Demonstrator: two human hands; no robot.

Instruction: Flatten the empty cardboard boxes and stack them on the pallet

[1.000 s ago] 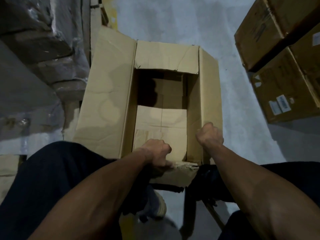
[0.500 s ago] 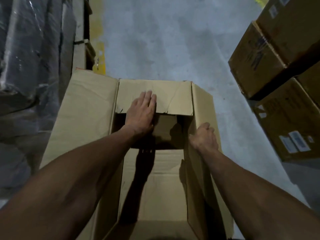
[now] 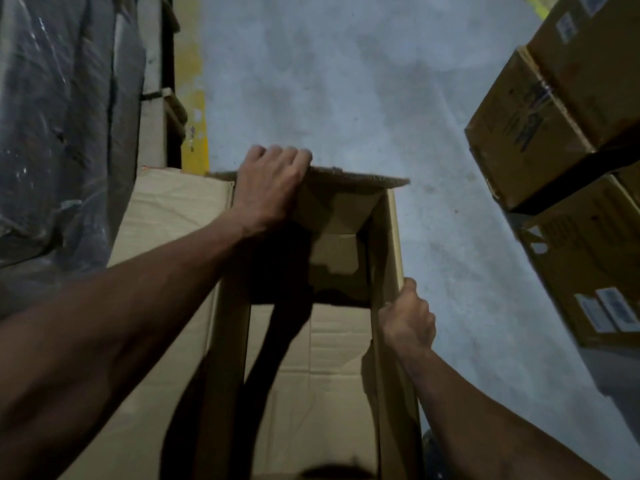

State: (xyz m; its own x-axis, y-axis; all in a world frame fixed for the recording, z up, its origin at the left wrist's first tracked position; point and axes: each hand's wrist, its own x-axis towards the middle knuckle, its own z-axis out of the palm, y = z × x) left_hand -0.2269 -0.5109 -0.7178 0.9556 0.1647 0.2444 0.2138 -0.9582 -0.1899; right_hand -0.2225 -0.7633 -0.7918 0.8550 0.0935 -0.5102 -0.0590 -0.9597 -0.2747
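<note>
An open, empty cardboard box (image 3: 322, 382) fills the lower middle of the head view, its inside facing me. My left hand (image 3: 268, 181) grips the far end flap (image 3: 349, 180), fingers curled over its outer edge; the flap stands raised almost edge-on. My right hand (image 3: 408, 318) grips the top edge of the right side wall (image 3: 391, 244), thumb on the inside. The left flap (image 3: 173, 216) lies spread out flat. No pallet is in view.
Plastic-wrapped goods (image 3: 59, 133) stand along the left, with a yellow floor stripe (image 3: 194, 109) beside them. Several stacked brown cartons with labels (image 3: 561, 133) stand at the right. Grey concrete floor (image 3: 346, 81) stretches beyond the box.
My left hand went from the near edge to the far flap, pressed it flat, then curled over its edge and lifted it. My right hand slid along the right wall.
</note>
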